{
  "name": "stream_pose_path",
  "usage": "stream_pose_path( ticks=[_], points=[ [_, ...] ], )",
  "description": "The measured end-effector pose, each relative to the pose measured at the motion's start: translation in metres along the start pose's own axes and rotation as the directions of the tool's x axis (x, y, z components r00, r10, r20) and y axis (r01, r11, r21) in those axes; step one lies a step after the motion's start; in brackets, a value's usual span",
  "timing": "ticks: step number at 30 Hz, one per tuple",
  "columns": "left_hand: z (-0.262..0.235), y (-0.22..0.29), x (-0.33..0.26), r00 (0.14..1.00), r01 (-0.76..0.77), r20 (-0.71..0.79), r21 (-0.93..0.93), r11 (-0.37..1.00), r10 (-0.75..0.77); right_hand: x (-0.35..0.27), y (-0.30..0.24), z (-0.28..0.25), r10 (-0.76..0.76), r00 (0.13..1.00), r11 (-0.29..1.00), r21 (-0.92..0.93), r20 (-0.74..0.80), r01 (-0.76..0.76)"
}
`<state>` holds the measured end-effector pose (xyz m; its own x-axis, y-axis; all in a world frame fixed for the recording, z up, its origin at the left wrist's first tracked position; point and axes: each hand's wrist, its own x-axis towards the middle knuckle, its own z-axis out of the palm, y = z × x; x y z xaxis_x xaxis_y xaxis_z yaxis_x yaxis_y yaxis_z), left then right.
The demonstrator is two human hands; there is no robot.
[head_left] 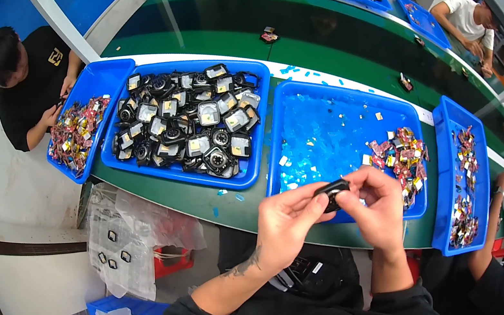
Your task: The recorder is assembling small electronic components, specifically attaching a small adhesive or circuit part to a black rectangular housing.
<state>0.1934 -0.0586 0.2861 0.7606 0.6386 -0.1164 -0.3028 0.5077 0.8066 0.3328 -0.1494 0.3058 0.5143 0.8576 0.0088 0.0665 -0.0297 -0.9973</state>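
Observation:
In front of my body, both hands hold a black smartwatch case (335, 187), tilted, its face partly covered by my fingers. My left hand (287, 220) pinches its left end between thumb and fingers. On its right end, the thumb and fingers of my right hand (373, 204) are closed. Just beyond my hands lies a blue tray (271, 161) with scraps of blue film (319, 128) and a heap of small red, white and yellow electronic parts (404, 161). To its left, another blue tray (191, 183) is piled with black smartwatch cases (194, 117).
Narrower blue trays of small parts stand at the far left (115, 68) and right (444, 181). Beyond runs a green conveyor belt (200, 28) carrying a few parts clusters (269, 35). Co-workers sit at left (35, 79), across and at right. Plastic bags (118, 242) hang low left.

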Motion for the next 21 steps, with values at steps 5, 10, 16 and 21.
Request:
stream_pose_path(
  ticks=[5, 10, 16, 21],
  points=[
    [-0.013, -0.001, 0.010, 0.908, 0.417, 0.157, -0.436, 0.798, -0.388, 0.011, -0.013, -0.016, -0.288, 0.940, 0.942, -0.125, 0.182, 0.313],
    [-0.003, 0.019, 0.008, 0.928, 0.345, 0.146, 0.007, 0.939, -0.342, 0.016, -0.010, -0.020, -0.424, 0.856, 0.830, -0.251, 0.294, 0.497],
    [-0.006, 0.014, 0.004, 0.709, -0.649, 0.515, 0.743, 0.161, 0.482, 0.006, 0.005, -0.004, -0.591, 0.807, 0.803, -0.117, -0.020, 0.585],
    [-0.021, 0.021, 0.005, 0.617, -0.730, 0.660, 0.683, -0.001, 0.430, -0.003, 0.003, 0.008, -0.569, 0.821, 0.821, 0.021, -0.038, 0.570]
  ],
)
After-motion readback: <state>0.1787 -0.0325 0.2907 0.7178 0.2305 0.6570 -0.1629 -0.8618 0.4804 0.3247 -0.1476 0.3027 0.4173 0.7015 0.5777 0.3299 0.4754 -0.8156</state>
